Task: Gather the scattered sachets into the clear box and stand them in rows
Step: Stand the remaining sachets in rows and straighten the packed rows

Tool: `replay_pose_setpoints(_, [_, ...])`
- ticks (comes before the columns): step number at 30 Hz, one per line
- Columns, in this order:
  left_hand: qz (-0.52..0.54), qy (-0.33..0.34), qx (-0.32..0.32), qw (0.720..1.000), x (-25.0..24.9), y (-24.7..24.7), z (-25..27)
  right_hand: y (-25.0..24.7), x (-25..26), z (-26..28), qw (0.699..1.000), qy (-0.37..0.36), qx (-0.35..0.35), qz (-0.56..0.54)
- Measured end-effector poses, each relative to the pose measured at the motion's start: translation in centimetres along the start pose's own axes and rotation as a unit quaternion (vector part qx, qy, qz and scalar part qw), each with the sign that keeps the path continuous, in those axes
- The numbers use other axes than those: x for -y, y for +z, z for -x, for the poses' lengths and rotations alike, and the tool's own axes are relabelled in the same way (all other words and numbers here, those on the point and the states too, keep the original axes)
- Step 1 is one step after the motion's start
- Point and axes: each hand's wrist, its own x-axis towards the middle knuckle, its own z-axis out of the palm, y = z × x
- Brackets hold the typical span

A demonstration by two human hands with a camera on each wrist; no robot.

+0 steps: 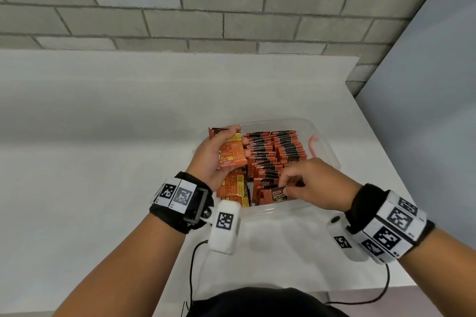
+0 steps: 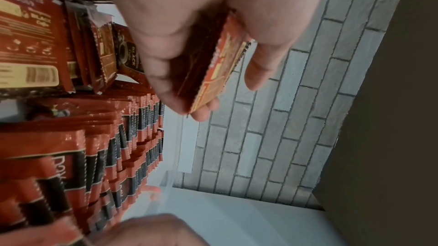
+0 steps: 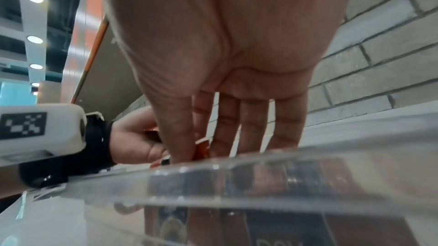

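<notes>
The clear box stands on the white table, packed with rows of upright red-and-black sachets. My left hand hovers over the box's left side and grips a small stack of sachets, seen edge-on in the left wrist view as the stack. My right hand reaches into the near part of the box and pinches the top of a standing sachet. Loose sachets lie flat in the near left corner. In the right wrist view the box rim hides the fingertips.
A pink curved mark shows on the box's far right wall. The white table ends at a brick wall behind and a grey panel at the right. Black cables trail from the wrist cameras.
</notes>
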Motion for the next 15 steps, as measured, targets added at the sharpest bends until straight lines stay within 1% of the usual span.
replay_pose_setpoints(2, [-0.003, -0.002, 0.002, 1.0, 0.0, 0.0, 0.0, 0.4, -0.1, -0.4, 0.999, 0.003, -0.01, 0.036])
replay_pose_setpoints(5, [-0.009, -0.001, 0.002, 1.0, -0.1, 0.0, 0.1, 1.0, 0.1, -0.9, 0.999, 0.008, -0.03, 0.037])
replay_pose_setpoints(7, [-0.013, 0.0, 0.003, 1.0, -0.1, 0.0, 0.2, 1.2, 0.3, -1.1, 0.999, 0.015, -0.016, 0.035])
replay_pose_setpoints(10, [-0.017, 0.001, 0.0, 1.0, -0.1, -0.1, 0.4, 1.3, 0.7, -1.4, 0.997, 0.017, 0.019, 0.079])
replay_pose_setpoints(15, [-0.013, 0.001, -0.001, 1.0, -0.1, -0.1, 0.5, 1.0, 0.9, -1.7, 0.992, 0.017, 0.037, 0.117])
